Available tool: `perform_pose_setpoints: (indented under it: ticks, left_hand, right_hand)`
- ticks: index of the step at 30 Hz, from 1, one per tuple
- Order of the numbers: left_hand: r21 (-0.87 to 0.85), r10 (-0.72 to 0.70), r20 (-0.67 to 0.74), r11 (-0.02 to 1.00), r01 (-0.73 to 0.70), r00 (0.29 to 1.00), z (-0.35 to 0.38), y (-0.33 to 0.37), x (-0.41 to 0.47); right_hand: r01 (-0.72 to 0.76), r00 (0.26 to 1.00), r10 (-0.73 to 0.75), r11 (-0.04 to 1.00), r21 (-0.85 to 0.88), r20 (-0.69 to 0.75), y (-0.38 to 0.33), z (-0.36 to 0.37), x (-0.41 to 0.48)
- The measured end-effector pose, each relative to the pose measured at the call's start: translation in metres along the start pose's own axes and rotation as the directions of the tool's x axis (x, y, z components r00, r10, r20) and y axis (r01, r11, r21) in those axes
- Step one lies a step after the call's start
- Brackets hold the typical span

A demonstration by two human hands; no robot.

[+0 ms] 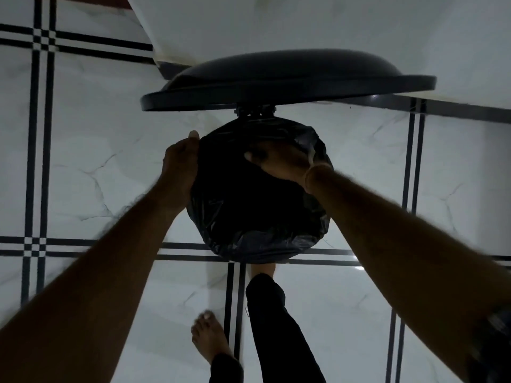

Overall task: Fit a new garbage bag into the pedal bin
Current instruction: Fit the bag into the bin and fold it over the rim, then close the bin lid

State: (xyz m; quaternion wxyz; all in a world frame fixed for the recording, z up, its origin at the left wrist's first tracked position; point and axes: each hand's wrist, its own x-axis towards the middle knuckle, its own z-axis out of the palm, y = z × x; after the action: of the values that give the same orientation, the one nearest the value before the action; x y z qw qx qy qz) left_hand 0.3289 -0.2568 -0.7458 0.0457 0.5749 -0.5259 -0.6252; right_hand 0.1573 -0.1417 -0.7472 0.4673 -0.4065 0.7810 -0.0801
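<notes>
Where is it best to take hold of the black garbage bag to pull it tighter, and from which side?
Probably the loose, wrinkled hem of the garbage bag hanging over the near rim: pinch it from outside and below, pulling down. The open lid blocks the far side, and the left hand and right hand occupy the sides.

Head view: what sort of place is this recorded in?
Probably a room in a home, though which room is unclear: glossy white floor tiles with black stripes, a pedal bin's raised lid near a white wall, and a bare foot.
</notes>
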Motion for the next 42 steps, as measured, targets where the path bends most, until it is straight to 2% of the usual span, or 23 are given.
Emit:
perform_pose_setpoints:
  ticks: [2, 3, 5, 6, 8, 9, 11, 13, 15, 16, 18, 20, 21, 23, 25, 28, 29, 31, 33, 35, 38, 40, 42]
  left_hand:
    - [-0.162, -0.097, 0.054, 0.981, 0.105, 0.994, -0.003, 0.001, -0.003]
    - [-0.208, -0.124, 0.089, 0.968, 0.140, 0.988, -0.005, 0.000, -0.004]
    - [-0.227, -0.143, 0.133, 0.959, 0.171, 0.981, -0.007, -0.002, -0.007]
    - [-0.254, -0.151, 0.144, 0.950, 0.184, 0.978, -0.008, -0.002, -0.007]
    - [-0.315, -0.177, 0.175, 0.922, 0.225, 0.969, -0.007, 0.000, -0.007]
    - [-0.323, -0.185, 0.174, 0.917, 0.233, 0.967, -0.006, 0.000, -0.008]
    - [-0.303, -0.203, 0.131, 0.924, 0.234, 0.970, -0.005, 0.000, -0.007]
    - [-0.322, -0.188, 0.096, 0.924, 0.209, 0.978, -0.010, -0.005, -0.006]
    - [-0.318, -0.109, 0.071, 0.940, 0.126, 0.992, -0.014, -0.013, -0.011]
    - [-0.306, -0.082, 0.017, 0.949, 0.083, 0.997, -0.016, -0.016, -0.018]
    - [-0.260, -0.081, -0.169, 0.965, 0.035, 0.982, -0.015, -0.025, -0.036]
    - [-0.247, -0.207, -0.323, 0.960, 0.129, 0.923, -0.011, -0.039, -0.060]
    - [-0.320, -0.328, -0.313, 0.920, 0.226, 0.891, -0.009, -0.044, -0.073]
    - [-0.476, -0.499, -0.134, 0.790, 0.386, 0.856, -0.004, -0.056, -0.091]
    - [-0.549, -0.493, 0.008, 0.725, 0.416, 0.870, 0.000, -0.067, -0.106]
    - [-0.601, -0.452, 0.054, 0.697, 0.390, 0.891, 0.004, -0.076, -0.113]
    - [-0.607, -0.448, 0.061, 0.693, 0.390, 0.892, 0.005, -0.077, -0.114]
    - [-0.585, -0.473, 0.001, 0.714, 0.385, 0.881, 0.006, -0.067, -0.117]
    - [-0.494, -0.467, -0.192, 0.806, 0.326, 0.863, 0.003, -0.043, -0.119]
    - [-0.453, -0.326, -0.327, 0.878, 0.155, 0.887, -0.002, -0.004, -0.120]
    - [-0.509, -0.034, -0.219, 0.857, -0.084, 0.975, -0.012, 0.063, -0.130]
    - [-0.500, 0.081, -0.095, 0.858, -0.117, 0.992, -0.014, 0.093, -0.135]
    - [-0.504, 0.074, -0.035, 0.860, -0.081, 0.997, -0.017, 0.109, -0.140]
  right_hand:
    - [0.175, 0.936, -0.158, 0.984, 0.027, -0.314, 0.003, 0.001, -0.026]
    - [0.208, 0.841, -0.196, 0.978, -0.032, -0.504, 0.007, 0.001, -0.040]
    - [0.098, 0.639, -0.101, 0.994, -0.050, -0.762, 0.022, 0.002, -0.062]
    - [0.039, 0.593, 0.053, 0.995, 0.095, -0.804, 0.032, 0.003, -0.065]
    - [-0.024, 0.660, 0.422, 0.839, 0.544, -0.621, 0.051, -0.001, -0.057]
    - [-0.034, 0.730, 0.517, 0.682, 0.731, -0.447, 0.058, -0.005, -0.051]
    - [-0.052, 0.826, 0.535, 0.384, 0.922, -0.176, 0.070, -0.013, -0.042]
    - [-0.110, 0.886, 0.463, 0.287, 0.952, -0.037, 0.069, -0.027, -0.045]
    - [-0.134, 0.908, 0.419, 0.315, 0.939, -0.011, 0.069, -0.032, -0.055]
    - [-0.091, 0.898, 0.434, 0.340, 0.936, -0.070, 0.069, -0.029, -0.061]
    - [-0.009, 0.787, 0.558, 0.437, 0.899, -0.264, 0.071, -0.011, -0.074]
    - [-0.006, 0.642, 0.680, 0.465, 0.885, -0.353, 0.072, 0.017, -0.093]
    - [-0.012, 0.606, 0.729, 0.407, 0.913, -0.317, 0.072, 0.031, -0.103]
    - [-0.053, 0.643, 0.761, 0.153, 0.987, -0.083, 0.071, 0.051, -0.120]
    - [-0.139, 0.713, 0.691, -0.033, 0.990, 0.123, 0.070, 0.061, -0.131]
    - [-0.080, 0.758, 0.633, -0.152, 0.985, 0.160, 0.070, 0.062, -0.137]
    - [-0.071, 0.755, 0.638, -0.154, 0.986, 0.154, 0.067, 0.061, -0.138]
    - [-0.074, 0.705, 0.705, -0.032, 0.997, 0.075, 0.055, 0.052, -0.143]
    - [0.034, 0.617, 0.766, 0.205, 0.978, -0.182, 0.040, 0.031, -0.151]
    - [0.216, 0.626, 0.664, 0.356, 0.909, -0.409, 0.018, -0.007, -0.156]
    - [0.360, 0.717, 0.459, 0.402, 0.842, -0.525, -0.019, -0.078, -0.161]
    - [0.271, 0.775, 0.409, 0.475, 0.837, -0.483, -0.039, -0.111, -0.159]
    - [0.130, 0.809, 0.414, 0.566, 0.814, -0.417, -0.045, -0.123, -0.156]
